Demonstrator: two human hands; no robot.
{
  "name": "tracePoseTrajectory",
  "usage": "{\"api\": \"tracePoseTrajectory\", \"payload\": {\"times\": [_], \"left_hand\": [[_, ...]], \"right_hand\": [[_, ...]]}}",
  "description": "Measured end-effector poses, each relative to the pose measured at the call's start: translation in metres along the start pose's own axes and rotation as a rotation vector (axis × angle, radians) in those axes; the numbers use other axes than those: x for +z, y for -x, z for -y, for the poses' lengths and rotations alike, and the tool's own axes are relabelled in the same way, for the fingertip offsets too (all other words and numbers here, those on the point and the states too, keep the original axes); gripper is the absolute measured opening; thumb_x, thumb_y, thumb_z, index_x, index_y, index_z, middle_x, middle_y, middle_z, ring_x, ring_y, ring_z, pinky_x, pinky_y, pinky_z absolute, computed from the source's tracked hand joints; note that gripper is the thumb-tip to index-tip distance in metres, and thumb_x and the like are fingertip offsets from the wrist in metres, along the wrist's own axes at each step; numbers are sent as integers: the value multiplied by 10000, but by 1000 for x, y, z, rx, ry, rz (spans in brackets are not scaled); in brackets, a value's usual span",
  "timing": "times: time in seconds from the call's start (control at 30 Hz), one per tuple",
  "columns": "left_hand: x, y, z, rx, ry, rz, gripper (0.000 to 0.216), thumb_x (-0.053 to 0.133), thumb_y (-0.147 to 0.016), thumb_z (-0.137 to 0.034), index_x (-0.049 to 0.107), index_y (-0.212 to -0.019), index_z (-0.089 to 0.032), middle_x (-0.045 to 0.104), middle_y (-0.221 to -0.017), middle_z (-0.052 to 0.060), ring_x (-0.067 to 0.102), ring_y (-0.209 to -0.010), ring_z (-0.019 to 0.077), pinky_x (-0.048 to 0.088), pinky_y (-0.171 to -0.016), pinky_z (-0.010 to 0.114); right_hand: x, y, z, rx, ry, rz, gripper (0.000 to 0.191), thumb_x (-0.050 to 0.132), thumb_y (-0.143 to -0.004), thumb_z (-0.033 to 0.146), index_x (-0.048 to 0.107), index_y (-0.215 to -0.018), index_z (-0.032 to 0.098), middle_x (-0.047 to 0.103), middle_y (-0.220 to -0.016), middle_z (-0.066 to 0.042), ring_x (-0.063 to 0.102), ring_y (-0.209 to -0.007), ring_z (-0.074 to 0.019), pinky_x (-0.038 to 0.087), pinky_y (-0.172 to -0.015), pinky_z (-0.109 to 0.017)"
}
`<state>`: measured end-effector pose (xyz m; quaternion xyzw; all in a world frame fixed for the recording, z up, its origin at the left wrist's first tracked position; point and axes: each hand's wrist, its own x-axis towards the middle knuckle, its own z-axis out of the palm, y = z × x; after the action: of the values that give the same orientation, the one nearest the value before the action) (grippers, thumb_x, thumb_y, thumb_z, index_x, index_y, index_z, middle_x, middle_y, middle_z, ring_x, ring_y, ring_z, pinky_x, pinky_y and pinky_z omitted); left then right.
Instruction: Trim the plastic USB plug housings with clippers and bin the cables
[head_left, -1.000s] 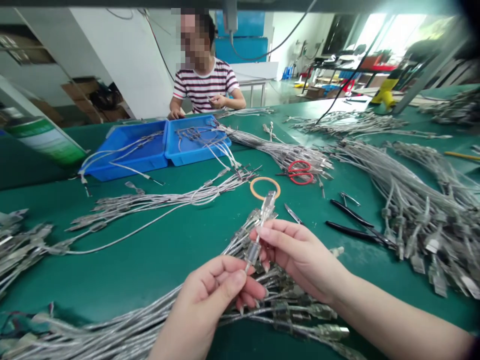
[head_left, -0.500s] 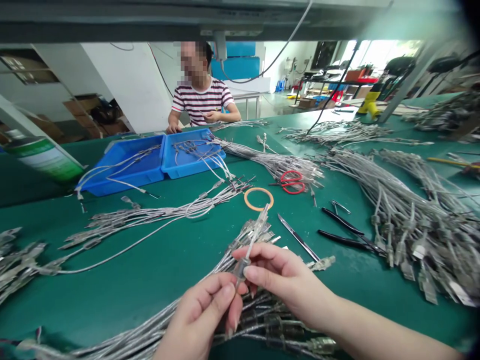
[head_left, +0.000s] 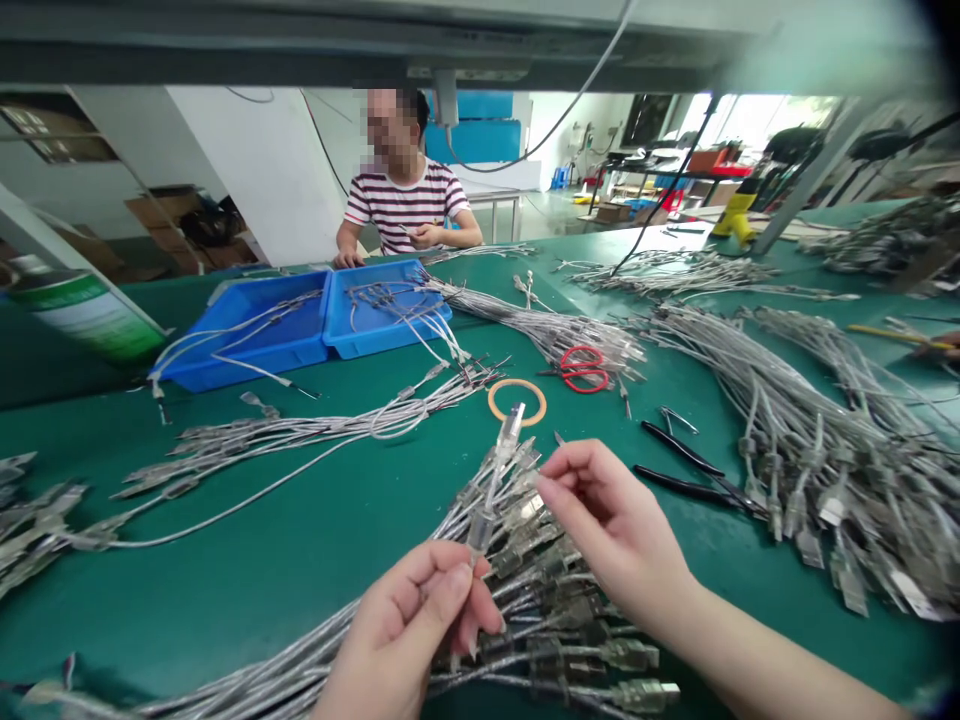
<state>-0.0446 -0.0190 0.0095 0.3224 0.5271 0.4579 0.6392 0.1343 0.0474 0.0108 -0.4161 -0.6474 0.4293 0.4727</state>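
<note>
My left hand point(head_left: 420, 620) pinches a USB cable point(head_left: 493, 488) just below its clear moulded block; the plug end points up and away from me. My right hand point(head_left: 615, 530) is apart from that cable, to its right. Its thumb and forefinger are nearly together, and I see nothing between them. Under both hands lies a thick bundle of similar USB cables point(head_left: 555, 610), plugs fanned out to the right. My right hand covers most of a craft knife, leaving only its tip point(head_left: 559, 438) in view.
Beyond my hands lie an orange ring point(head_left: 517, 381), red-handled scissors point(head_left: 583, 370) and black-handled pliers point(head_left: 686, 485). Two blue trays point(head_left: 292, 350) hold cables. More cable bundles lie left point(head_left: 300, 428) and right point(head_left: 795, 430). A person point(head_left: 409, 205) sits across the table.
My right hand has let go of the cable's moulded block and moved up and right, over the craft knife. My left hand keeps its pinch on the cable.
</note>
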Motion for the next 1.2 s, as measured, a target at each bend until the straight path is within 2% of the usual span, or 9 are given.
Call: {"api": "tracePoseTrajectory", "payload": {"times": [0.1,0.23,0.33,0.47,0.57,0.67,0.8,1.0,1.2], "left_hand": [[0,-1,2,45,-17,-15,276,689,-799,-467,673,-780,-192,678,-627,-8,507,-577,119,393,-584,230],[0,-1,8,90,-141,-31,258,644,-828,-475,668,-825,-219,719,-681,13,600,-648,159,461,-627,245],[-2,-4,14,299,-530,-54,185,577,-880,-392,695,-870,-250,749,-882,57,660,-865,232,498,-797,326],[-15,-12,14,584,-1113,-140,248,558,-877,-369,717,-1030,-254,635,-1202,118,491,-1195,325,416,-999,484],[-33,-15,8,373,-1269,-203,461,566,-836,-477,610,-1235,-251,540,-1334,124,377,-1295,351,350,-1054,563],[-48,-15,0,81,-1273,-107,693,617,-756,-533,457,-1374,-262,491,-1406,98,361,-1327,339,336,-1070,528],[-45,-13,-9,-96,-1235,-16,667,564,-786,-459,377,-1392,-251,537,-1368,123,472,-1263,334,366,-1014,478],[-33,-21,-30,-116,-1031,31,353,619,-763,-439,582,-1061,-253,693,-839,29,627,-770,292,413,-675,358],[-37,-26,-21,32,-804,-140,302,525,-838,-399,442,-1087,-249,625,-692,-51,540,-618,187,380,-620,305]], "right_hand": [[-3,7,1,-151,156,152,94,477,-949,205,558,-995,211,580,-740,21,533,-646,-102,433,-599,-203],[-6,8,3,-31,208,310,135,466,-954,217,590,-1007,205,642,-828,-4,585,-734,-127,451,-660,-230],[-16,6,2,-39,289,338,154,447,-962,212,593,-914,196,640,-856,-15,581,-770,-142,439,-685,-250],[-35,12,-9,-102,485,266,206,401,-986,227,585,-902,189,606,-848,-39,562,-795,-176,421,-699,-287],[-47,23,-22,-65,525,209,199,389,-1001,247,582,-980,204,599,-853,-33,566,-772,-167,419,-679,-280],[-55,37,-35,-58,502,153,182,396,-1007,254,567,-958,219,601,-845,-15,572,-754,-143,424,-671,-253],[-60,49,-43,-81,457,71,149,426,-1004,246,571,-967,243,610,-843,9,574,-739,-115,417,-657,-215],[-64,53,-41,-25,399,-30,149,459,-996,276,594,-943,245,582,-781,19,542,-679,-116,396,-631,-213],[-61,59,-46,-36,376,-8,146,456,-994,279,593,-970,235,576,-769,11,545,-669,-123,412,-643,-213]]}}
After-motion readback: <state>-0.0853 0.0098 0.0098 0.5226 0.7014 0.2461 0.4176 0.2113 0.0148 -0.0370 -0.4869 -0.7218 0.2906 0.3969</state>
